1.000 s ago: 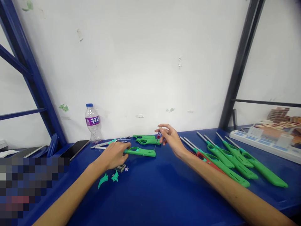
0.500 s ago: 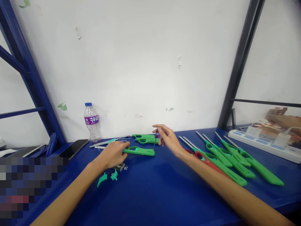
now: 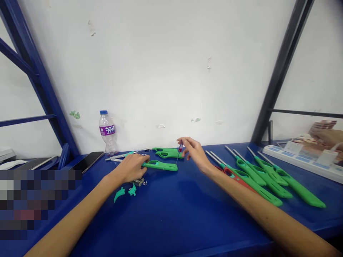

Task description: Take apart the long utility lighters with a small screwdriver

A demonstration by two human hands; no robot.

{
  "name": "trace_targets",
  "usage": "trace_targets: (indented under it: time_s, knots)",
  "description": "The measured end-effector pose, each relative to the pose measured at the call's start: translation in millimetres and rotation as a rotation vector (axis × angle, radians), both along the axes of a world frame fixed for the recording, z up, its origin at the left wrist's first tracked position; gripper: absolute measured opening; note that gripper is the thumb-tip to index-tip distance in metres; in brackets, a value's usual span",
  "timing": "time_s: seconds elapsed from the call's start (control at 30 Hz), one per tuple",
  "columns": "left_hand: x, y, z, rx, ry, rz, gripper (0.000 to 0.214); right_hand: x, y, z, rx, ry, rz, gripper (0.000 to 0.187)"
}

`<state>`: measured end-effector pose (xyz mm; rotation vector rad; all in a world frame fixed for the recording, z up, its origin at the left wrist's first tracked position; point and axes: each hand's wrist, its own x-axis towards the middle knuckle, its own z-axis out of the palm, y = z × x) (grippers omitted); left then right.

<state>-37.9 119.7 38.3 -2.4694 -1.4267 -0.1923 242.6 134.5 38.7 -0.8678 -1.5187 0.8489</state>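
My left hand (image 3: 133, 167) is closed on the front end of a green lighter (image 3: 163, 166), which lies on the blue table (image 3: 171, 214). Between the fingers of my right hand (image 3: 195, 154) is a small screwdriver (image 3: 180, 147) with a red and clear handle. Its thin shaft slants down and the tip meets the lighter's rear end. Close to my left hand lie two teal plastic pieces (image 3: 119, 193), a dark clear fuel tank (image 3: 138, 181) and tiny white bits (image 3: 145, 183). Behind the lighter rest green handle shells (image 3: 167, 153).
Several green long lighters (image 3: 300, 188) and a red one (image 3: 241, 180) lie at the right. A white power strip (image 3: 292, 161) stands behind them. Metal tubes with wires (image 3: 120, 156), a bottle (image 3: 109, 134) and a phone (image 3: 88, 161) are at the left, before the wall.
The view has shifted slightly, so everything sits a little higher and further right. My left hand still holds the lighter; the screwdriver stays at its rear end, with my right fingers slightly repositioned on the handle.
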Motion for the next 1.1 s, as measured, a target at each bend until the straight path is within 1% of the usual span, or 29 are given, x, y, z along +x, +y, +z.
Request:
trace_targets:
  time_s: [0.07, 0.13, 0.27, 0.43, 0.67, 0.83, 0.97, 1.03, 1.1]
  knots:
    - [0.6, -0.3, 0.4, 0.001, 0.002, 0.004, 0.018, -0.7, -0.9, -0.2, 0.005, -0.048, -0.03, 0.041]
    - [1.0, -0.5, 0.7, 0.001, 0.003, 0.008, 0.017, -1.0, -1.4, 0.2, 0.014, -0.067, -0.027, 0.039]
    - [1.2, -1.3, 1.0, 0.003, 0.007, 0.007, 0.017, -0.2, -0.6, 1.7, -0.013, -0.023, 0.018, 0.033]
    - [0.7, -1.4, 0.9, 0.005, 0.008, 0.002, 0.017, 0.3, -0.2, 3.1, -0.052, 0.01, 0.042, 0.032]
    - [0.6, -1.4, 1.1, 0.008, 0.01, -0.001, 0.019, -0.4, 0.0, 4.1, -0.047, 0.023, -0.005, 0.029]
    - [0.7, -2.0, 1.2, 0.006, 0.012, -0.008, 0.017, 0.0, 0.7, 1.9, 0.005, -0.031, -0.081, 0.029]
    - [2.0, -2.3, 1.2, 0.002, 0.017, -0.015, 0.015, -2.0, 0.3, -4.5, 0.109, -0.177, -0.168, 0.023]
    - [2.5, -2.3, 1.1, -0.001, 0.018, -0.015, 0.015, -3.4, 0.3, -7.5, 0.126, -0.241, -0.17, 0.021]
    - [2.7, -2.3, 0.9, -0.004, 0.018, -0.012, 0.015, -4.3, 0.2, -8.7, 0.097, -0.237, -0.13, 0.025]
